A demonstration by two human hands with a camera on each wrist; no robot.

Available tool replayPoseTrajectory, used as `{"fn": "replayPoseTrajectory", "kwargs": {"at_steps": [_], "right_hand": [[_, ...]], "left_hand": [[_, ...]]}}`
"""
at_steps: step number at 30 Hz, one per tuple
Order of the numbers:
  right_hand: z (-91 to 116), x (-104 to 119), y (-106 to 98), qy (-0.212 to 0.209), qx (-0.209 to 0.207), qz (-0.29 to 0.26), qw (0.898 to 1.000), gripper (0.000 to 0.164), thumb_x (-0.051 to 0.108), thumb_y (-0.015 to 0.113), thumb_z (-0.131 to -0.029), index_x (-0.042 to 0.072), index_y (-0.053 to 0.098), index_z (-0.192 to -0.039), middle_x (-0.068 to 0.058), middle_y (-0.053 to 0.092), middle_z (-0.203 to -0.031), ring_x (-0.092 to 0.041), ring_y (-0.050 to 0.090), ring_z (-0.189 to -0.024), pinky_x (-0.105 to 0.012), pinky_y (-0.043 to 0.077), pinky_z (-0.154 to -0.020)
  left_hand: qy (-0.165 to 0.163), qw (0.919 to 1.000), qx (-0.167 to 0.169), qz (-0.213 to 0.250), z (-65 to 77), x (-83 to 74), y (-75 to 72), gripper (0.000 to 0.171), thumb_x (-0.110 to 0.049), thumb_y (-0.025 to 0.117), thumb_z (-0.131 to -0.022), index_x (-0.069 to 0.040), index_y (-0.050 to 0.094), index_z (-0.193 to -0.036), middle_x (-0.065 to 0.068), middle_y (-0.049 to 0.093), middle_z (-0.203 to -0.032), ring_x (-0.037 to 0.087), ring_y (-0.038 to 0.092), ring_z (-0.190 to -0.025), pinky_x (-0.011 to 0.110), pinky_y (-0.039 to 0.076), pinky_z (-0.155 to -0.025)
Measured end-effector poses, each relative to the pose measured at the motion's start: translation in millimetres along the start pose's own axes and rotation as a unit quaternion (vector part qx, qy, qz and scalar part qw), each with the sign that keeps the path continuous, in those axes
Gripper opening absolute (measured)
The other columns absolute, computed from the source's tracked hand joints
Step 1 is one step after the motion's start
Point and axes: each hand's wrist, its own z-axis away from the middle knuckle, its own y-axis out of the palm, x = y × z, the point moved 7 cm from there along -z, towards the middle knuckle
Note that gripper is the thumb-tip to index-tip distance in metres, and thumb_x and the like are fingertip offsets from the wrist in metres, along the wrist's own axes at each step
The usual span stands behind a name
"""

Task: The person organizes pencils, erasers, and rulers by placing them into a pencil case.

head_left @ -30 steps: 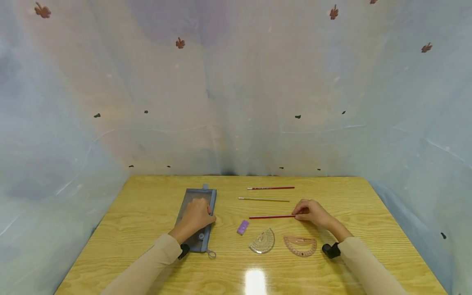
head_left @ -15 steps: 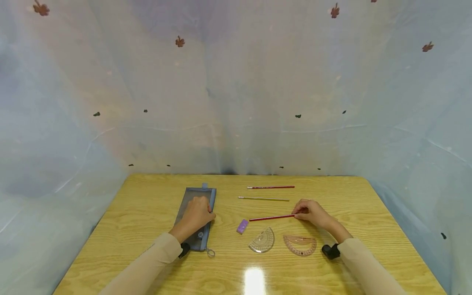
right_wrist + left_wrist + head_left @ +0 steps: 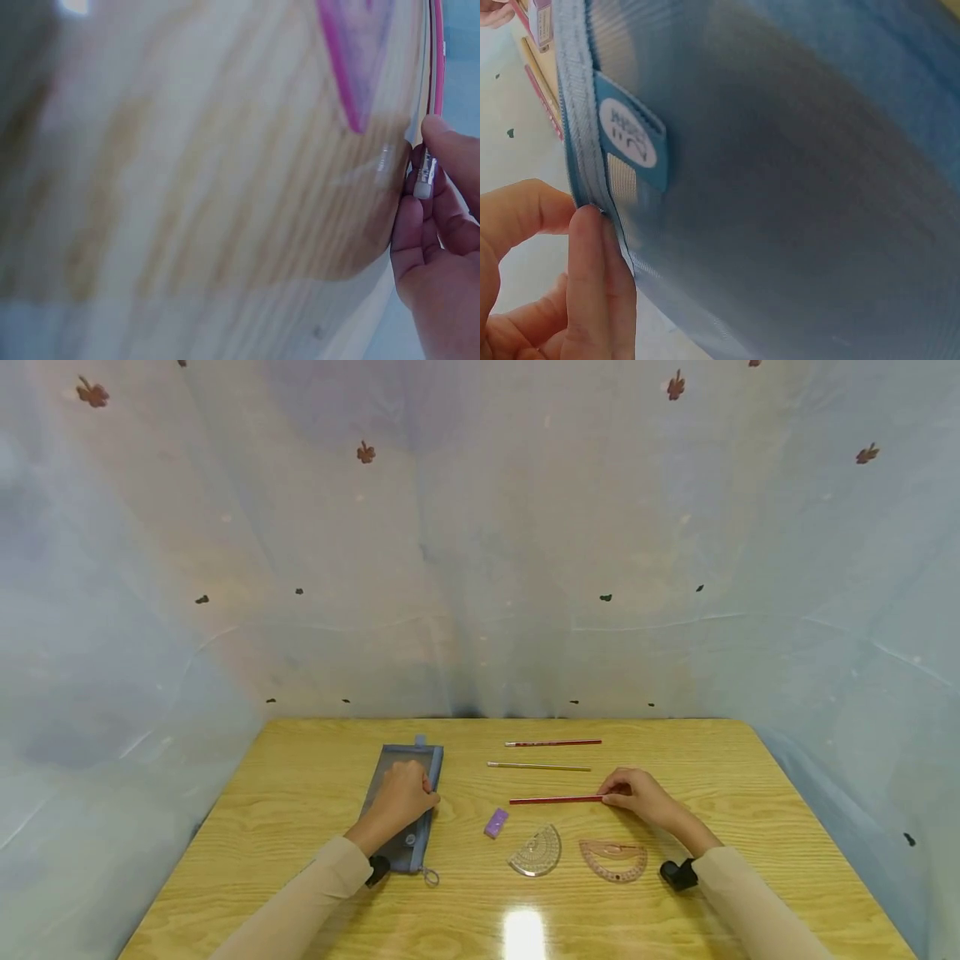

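Head view: right hand (image 3: 637, 795) pinches one end of a red pencil (image 3: 556, 799), thumb against fingers. Pencil extends left from that grip, long axis crosswise on the table (image 3: 675, 910), free tip directed at the pouch (image 3: 417, 852), gap between. Pouch's long axis runs front to back, so roughly square to the pencil, zip side facing it. Left hand (image 3: 401, 793) is at that zip side; right hand is the only one near the pencil. Purple eraser (image 3: 496, 822) just below the free tip, clear protractor (image 3: 539, 853) and pink protractor (image 3: 615, 876) nearer the person, yellow pencil (image 3: 538, 767) and second red pencil (image 3: 555, 742) beyond, both about parallel to the held one.

Left wrist view: thumb and fingers pinch the zip edge, logo tag (image 3: 630, 135) farther along it (can't tell whether the zip is undone).

Right wrist view: digits close around the pencil by its white eraser tip (image 3: 422, 187), shaft leading away from the palm. Whether it's clear of the table: can't tell.
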Motion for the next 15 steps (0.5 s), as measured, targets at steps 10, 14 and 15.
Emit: {"fn": "replayPoseTrajectory", "kwargs": {"at_steps": [10, 14, 15], "right_hand": [[0.4, -0.1, -1.9, 0.003, -0.009, 0.007, 1.000, 0.007, 0.001, 0.067, -0.094, -0.001, 0.073, -0.097, -0.009, 0.068, -0.092, -0.013, 0.061, -0.079, -0.028, 0.054, -0.068], [0.2, 0.9, -3.2, 0.005, -0.003, 0.007, 1.000, 0.007, 0.002, 0.067, -0.094, -0.001, 0.073, -0.097, -0.008, 0.069, -0.091, -0.015, 0.061, -0.079, -0.028, 0.054, -0.067], [0.2, 0.8, -3.3, 0.008, -0.001, 0.007, 1.000, 0.007, 0.002, 0.067, -0.094, -0.001, 0.073, -0.097, -0.008, 0.069, -0.092, -0.015, 0.061, -0.079, -0.028, 0.053, -0.068]], "left_hand": [[-0.004, 0.9999, -0.003, 0.012, 0.6, -0.2, -3.4, 0.044, -0.004, 0.079, -0.081, -0.014, 0.050, -0.050, -0.004, 0.044, -0.045, 0.009, 0.035, -0.040, 0.028, 0.041, -0.051], [-0.003, 0.9998, -0.004, 0.018, 0.2, -0.5, -4.5, 0.046, -0.004, 0.079, -0.082, -0.015, 0.048, -0.050, -0.005, 0.041, -0.044, 0.008, 0.035, -0.040, 0.027, 0.041, -0.051], [-0.004, 0.9998, -0.003, 0.020, 0.2, -0.3, -4.4, 0.046, -0.004, 0.079, -0.082, -0.015, 0.048, -0.050, -0.005, 0.041, -0.044, 0.008, 0.035, -0.040, 0.027, 0.041, -0.051]]}}
